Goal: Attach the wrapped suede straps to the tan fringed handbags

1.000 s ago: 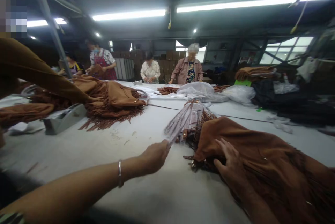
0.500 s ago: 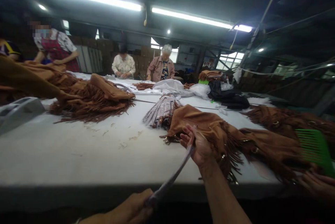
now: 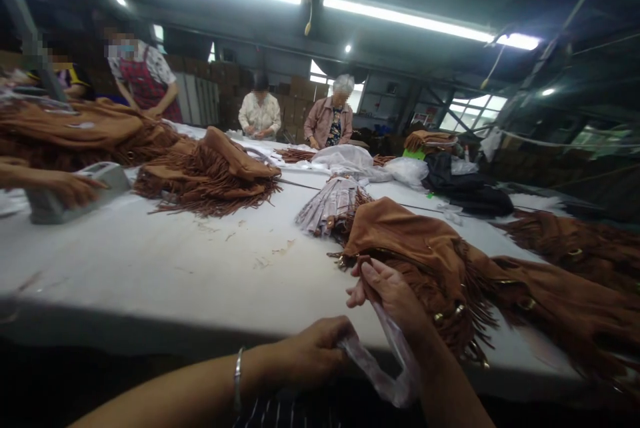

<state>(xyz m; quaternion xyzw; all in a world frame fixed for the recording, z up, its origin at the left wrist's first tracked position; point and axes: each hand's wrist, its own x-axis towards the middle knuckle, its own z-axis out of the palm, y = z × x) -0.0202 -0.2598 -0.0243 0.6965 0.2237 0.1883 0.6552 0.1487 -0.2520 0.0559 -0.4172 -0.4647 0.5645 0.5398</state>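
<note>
"Pinched between the thumb and fingers of the right hand (image 3: pixel 393 288) is the brown end of a strap (image 3: pixel 368 276), just below the middle of the frame."

"And the left hand (image 3: pixel 315 351)?"

"Lower centre, fingers curled in on a clear plastic sleeve (image 3: pixel 393 341) that trails from the strap."

"How does that run between them?"

"As a slack U: down from the right hand toward the bottom edge, then back up and leftward to the left hand. The brown end points up the frame, toward the fringed bag (image 3: pixel 400 225)."

"Which hand is nearer the bag?"

"The right, just below it. The left sits farther off, down and to the left. The bag's long axis slants from the centre down toward the right."

"What can't you make out?"

"The left fingertips are turned away, so I can't judge how firmly they hold. The bottom of the U is dim, and I can't tell how far the strap reaches inside the plastic. At the far left, a co-worker's hand (image 3: pixel 67 188) rests on a grey box (image 3: pixel 50 213), its arm cut off by the edge."
</note>
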